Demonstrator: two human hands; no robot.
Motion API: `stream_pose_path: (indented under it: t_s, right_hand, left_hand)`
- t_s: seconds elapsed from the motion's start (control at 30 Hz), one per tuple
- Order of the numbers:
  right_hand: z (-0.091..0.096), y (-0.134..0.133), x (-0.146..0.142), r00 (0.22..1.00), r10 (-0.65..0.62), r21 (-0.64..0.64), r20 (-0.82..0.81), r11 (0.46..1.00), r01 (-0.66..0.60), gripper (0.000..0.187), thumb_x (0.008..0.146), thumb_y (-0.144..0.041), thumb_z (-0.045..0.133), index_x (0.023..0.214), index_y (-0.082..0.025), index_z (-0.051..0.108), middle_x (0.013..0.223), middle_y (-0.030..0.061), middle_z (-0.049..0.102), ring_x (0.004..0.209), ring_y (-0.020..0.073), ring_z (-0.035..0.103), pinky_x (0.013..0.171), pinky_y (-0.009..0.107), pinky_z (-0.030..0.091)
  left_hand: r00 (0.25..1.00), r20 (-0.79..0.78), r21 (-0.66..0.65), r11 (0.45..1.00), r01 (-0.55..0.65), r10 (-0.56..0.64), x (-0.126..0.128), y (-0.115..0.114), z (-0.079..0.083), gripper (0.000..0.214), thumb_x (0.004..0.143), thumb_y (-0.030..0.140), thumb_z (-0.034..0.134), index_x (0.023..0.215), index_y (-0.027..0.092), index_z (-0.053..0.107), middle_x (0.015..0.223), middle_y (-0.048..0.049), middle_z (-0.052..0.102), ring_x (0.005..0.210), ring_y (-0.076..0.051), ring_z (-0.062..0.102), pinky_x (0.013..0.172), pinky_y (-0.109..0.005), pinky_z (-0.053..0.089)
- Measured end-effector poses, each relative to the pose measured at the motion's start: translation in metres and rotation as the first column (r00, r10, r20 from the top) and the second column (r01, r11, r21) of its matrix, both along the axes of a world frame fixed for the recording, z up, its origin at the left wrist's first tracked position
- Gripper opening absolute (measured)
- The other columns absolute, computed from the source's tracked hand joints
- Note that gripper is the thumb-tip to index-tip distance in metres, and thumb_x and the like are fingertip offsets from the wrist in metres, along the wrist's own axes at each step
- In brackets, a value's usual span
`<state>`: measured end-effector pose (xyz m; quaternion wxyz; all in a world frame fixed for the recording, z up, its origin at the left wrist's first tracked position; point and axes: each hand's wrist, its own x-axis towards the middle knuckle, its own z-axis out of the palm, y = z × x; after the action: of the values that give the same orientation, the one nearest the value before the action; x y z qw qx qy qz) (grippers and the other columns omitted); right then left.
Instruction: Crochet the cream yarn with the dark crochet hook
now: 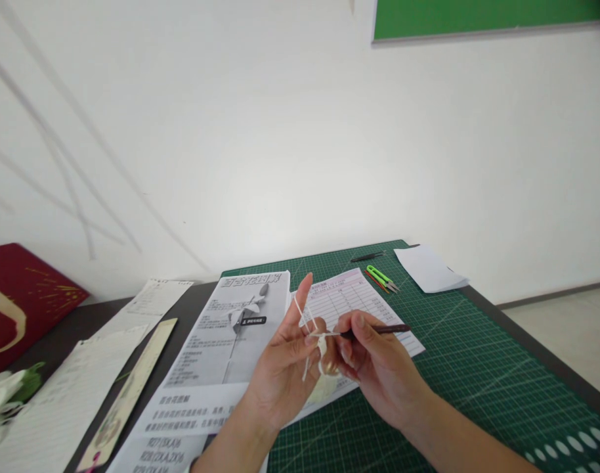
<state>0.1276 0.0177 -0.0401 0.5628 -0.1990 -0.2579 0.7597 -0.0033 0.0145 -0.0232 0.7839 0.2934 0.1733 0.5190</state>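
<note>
My right hand (373, 355) grips the dark handle of a crochet hook (396, 328), whose metal shaft points left toward my other hand. Raised beside it, my left hand (287, 358) has its index finger stretched up with white yarn (300, 309) looped over it. Thumb and fingers of that hand pinch a small strip of white crochet work (322, 345), and the hook's tip meets the yarn there. A loose yarn end hangs below the left fingers. Partly hidden beneath the hands is a pale, cream-coloured ball-like thing (324, 389).
On the green cutting mat (457, 355) lie printed sheets (201, 368), a form (406, 338), green thread snips (381, 277), dark tweezers (367, 256) and white paper (430, 269). Leftward are a long bookmark-like strip (132, 394), handwritten pages (73, 401), green yarn (30, 382) and a red folder (29, 295).
</note>
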Motion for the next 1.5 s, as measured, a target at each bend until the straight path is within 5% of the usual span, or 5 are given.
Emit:
stream_pose_path:
  t_s: [0.53,0.93,1.13,1.33,1.5]
  right_hand:
    - [0.001,0.002,0.0,0.998,-0.057,0.009,-0.004,0.998,0.057,0.024,0.076,-0.041,0.068,0.071,-0.017,0.067,0.051,-0.0036,0.053,0.046,0.0069,0.045,0.042,0.017,0.031]
    - [0.008,0.004,0.002,0.982,-0.14,0.059,0.124,0.989,0.134,0.019,0.075,-0.032,0.069,0.066,-0.015,0.065,0.046,-0.0054,0.048,0.039,0.0053,0.037,0.037,0.017,0.028]
    - [0.006,0.006,0.002,0.97,-0.165,0.044,0.181,0.986,0.16,0.029,0.079,-0.038,0.063,0.06,-0.017,0.061,0.038,-0.0074,0.042,0.032,0.0052,0.032,0.033,0.018,0.026]
    - [0.002,0.005,0.004,0.875,-0.346,0.201,0.338,0.935,0.292,0.043,0.084,-0.042,0.055,0.049,-0.018,0.055,0.037,-0.0062,0.039,0.035,0.0067,0.03,0.038,0.023,0.023]
    - [0.003,0.004,0.004,0.793,-0.403,0.363,0.457,0.898,0.248,0.047,0.086,-0.045,0.05,0.048,-0.019,0.049,0.05,-0.0016,0.047,0.051,0.0116,0.044,0.049,0.025,0.038]
  left_hand:
    - [0.997,-0.074,0.022,1.0,-0.018,0.02,0.001,0.001,0.001,0.065,0.08,0.007,0.053,0.136,0.035,0.036,0.063,0.0035,0.053,0.059,-0.012,0.052,0.062,-0.025,0.037]
    - [0.965,-0.142,-0.014,0.974,-0.225,0.221,-0.005,0.008,0.002,0.059,0.066,0.01,0.069,0.122,0.023,0.054,0.066,0.004,0.053,0.061,-0.011,0.049,0.061,-0.024,0.037]
    - [0.968,-0.187,0.039,0.985,-0.166,0.17,-0.008,0.008,0.007,0.051,0.071,0.013,0.064,0.119,0.024,0.054,0.066,0.002,0.055,0.064,-0.014,0.052,0.063,-0.027,0.037]
    - [0.965,-0.237,0.042,0.994,-0.105,0.112,-0.011,0.01,0.006,0.046,0.07,0.013,0.064,0.114,0.02,0.058,0.057,0.0043,0.047,0.055,-0.012,0.046,0.059,-0.027,0.033]
    - [0.957,-0.212,0.041,0.98,-0.192,0.197,-0.008,0.011,0.008,0.047,0.07,0.014,0.066,0.115,0.022,0.058,0.061,0.0045,0.048,0.057,-0.011,0.045,0.06,-0.026,0.035]
